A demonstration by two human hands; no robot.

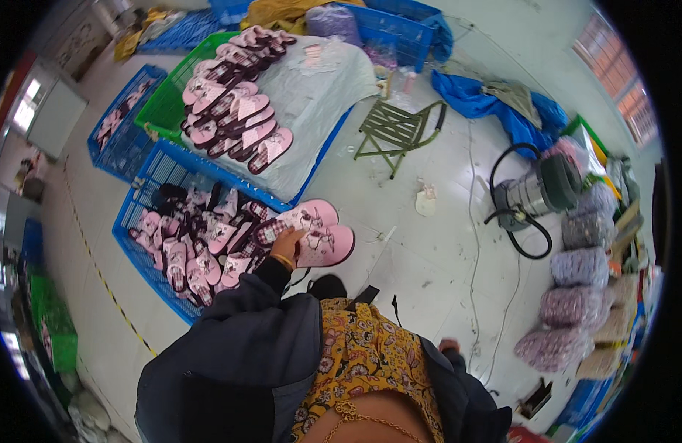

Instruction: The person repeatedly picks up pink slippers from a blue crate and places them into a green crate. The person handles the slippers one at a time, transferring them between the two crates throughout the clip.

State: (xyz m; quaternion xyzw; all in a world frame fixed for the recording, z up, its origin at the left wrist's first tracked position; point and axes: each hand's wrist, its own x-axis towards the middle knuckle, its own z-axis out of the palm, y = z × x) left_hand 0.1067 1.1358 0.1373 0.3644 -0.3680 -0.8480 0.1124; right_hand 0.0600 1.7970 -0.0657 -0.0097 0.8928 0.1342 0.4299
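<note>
My left hand is closed on a pair of pink slippers with checked insides. It holds them beside the right edge of a blue crate filled with more pink and dark slippers. My right hand hangs low at my right side, only a small part of it showing past the sleeve, so its fingers cannot be made out. Beyond the crate, pink slippers lie in overlapping rows along the left side of a table with a whitish cover.
A green folding stool stands right of the table. Farther right are a grey canister vacuum cleaner with a black hose and stacked filled bags. Thin cords run across the floor. Another blue crate sits at the far left.
</note>
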